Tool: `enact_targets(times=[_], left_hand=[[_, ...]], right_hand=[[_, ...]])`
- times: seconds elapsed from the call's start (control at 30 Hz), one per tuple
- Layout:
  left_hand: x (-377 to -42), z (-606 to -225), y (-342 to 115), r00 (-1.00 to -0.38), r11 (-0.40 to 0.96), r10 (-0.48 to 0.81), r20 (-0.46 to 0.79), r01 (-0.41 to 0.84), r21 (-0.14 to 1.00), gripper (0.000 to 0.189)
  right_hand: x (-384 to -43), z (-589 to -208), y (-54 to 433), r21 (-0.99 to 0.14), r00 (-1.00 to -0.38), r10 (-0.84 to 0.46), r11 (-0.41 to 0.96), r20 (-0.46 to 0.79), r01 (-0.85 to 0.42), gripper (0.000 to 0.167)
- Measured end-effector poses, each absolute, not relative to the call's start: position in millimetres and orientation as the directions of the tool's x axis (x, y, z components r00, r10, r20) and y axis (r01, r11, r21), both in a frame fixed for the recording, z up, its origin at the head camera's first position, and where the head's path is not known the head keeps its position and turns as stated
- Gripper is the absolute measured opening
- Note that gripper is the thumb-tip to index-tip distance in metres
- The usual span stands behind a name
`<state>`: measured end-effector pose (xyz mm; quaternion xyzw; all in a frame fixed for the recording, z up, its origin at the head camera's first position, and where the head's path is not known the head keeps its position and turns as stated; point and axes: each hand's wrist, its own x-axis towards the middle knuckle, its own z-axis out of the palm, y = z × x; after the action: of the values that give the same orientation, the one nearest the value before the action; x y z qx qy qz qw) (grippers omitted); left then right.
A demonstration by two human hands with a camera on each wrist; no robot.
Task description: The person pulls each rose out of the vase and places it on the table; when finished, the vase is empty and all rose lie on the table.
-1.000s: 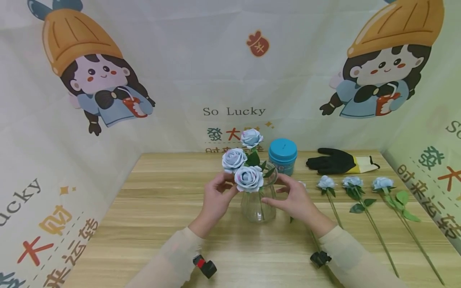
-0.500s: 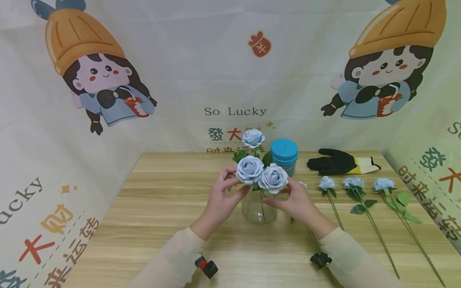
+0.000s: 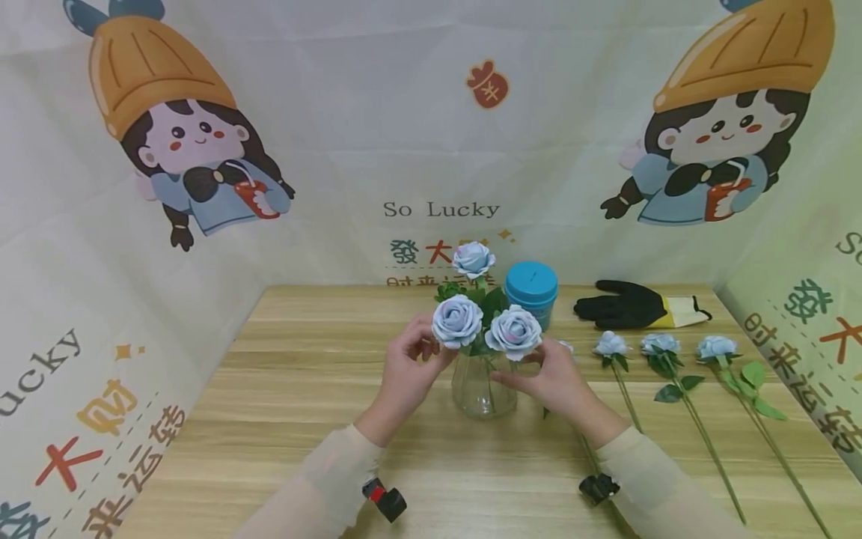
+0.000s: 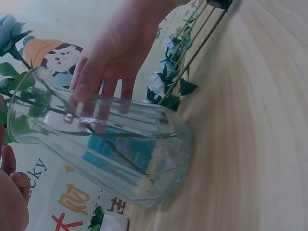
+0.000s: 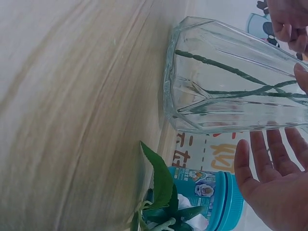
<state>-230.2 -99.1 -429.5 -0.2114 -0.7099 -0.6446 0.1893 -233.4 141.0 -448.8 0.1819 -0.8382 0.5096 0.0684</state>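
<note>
Three pale blue roses stand in a clear glass vase (image 3: 483,397), their crossed stems (image 5: 226,67) showing through it. My left hand (image 3: 407,370) has thumb and curled fingers at the underside of the front left rose (image 3: 456,322); the bloom partly hides the fingertips. My right hand (image 3: 555,380) holds the vase from the right, thumb in front and fingers behind the glass, as the left wrist view shows. The front right rose (image 3: 515,332) leans over that hand's fingertips. Behind them rises the tallest rose (image 3: 474,259).
Several long-stemmed blue roses, one of them this rose (image 3: 660,344), lie on the wooden table (image 3: 289,389) at right; one is partly under the right forearm. Behind the vase stands a blue-lidded tub (image 3: 531,288). A black work glove (image 3: 626,305) lies at the back right.
The two front roses have shifted right and spread apart beside each other; in the last half second the left one moved slightly left with my left hand. My right hand stays at the vase.
</note>
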Motion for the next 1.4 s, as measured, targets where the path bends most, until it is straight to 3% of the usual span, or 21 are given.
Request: enact_targets(times=[0.27,0.5,0.73,0.87,1.03,1.4], left_hand=[[-214.2,-435.7,-89.2,-0.836,0.109,0.008,0.549,0.546,0.83,0.009],[-212.2,-433.9,-80.5,-0.839,0.052,-0.087,0.538,0.535,0.843,0.01],[-212.1,-438.6,-74.3,-0.782,0.139,-0.158,0.603,0.586,0.798,0.011],[-214.1,-437.3,-71.8,-0.775,0.17,-0.193,0.601,0.577,0.799,0.016],[-216.6,-436.4,-70.8,-0.778,0.167,-0.201,0.596,0.572,0.803,0.011],[-215.0,-429.5,-70.9,-0.832,0.003,-0.146,0.535,0.54,0.842,0.017]], right_hand=[[-233.8,-450.8,141.0,-0.827,-0.92,-0.235,0.41,0.312,-0.385,0.067],[-235.7,-453.3,141.4,-0.832,-0.919,-0.233,0.397,0.317,-0.387,0.065],[-235.7,-453.2,142.2,-0.835,-0.922,-0.234,0.399,0.307,-0.379,0.067],[-235.9,-454.1,142.0,-0.837,-0.925,-0.226,0.401,0.305,-0.374,0.068],[-235.8,-455.6,141.2,-0.839,-0.927,-0.219,0.4,0.303,-0.369,0.067],[-234.7,-454.0,140.9,-0.843,-0.925,-0.222,0.385,0.31,-0.375,0.067]])
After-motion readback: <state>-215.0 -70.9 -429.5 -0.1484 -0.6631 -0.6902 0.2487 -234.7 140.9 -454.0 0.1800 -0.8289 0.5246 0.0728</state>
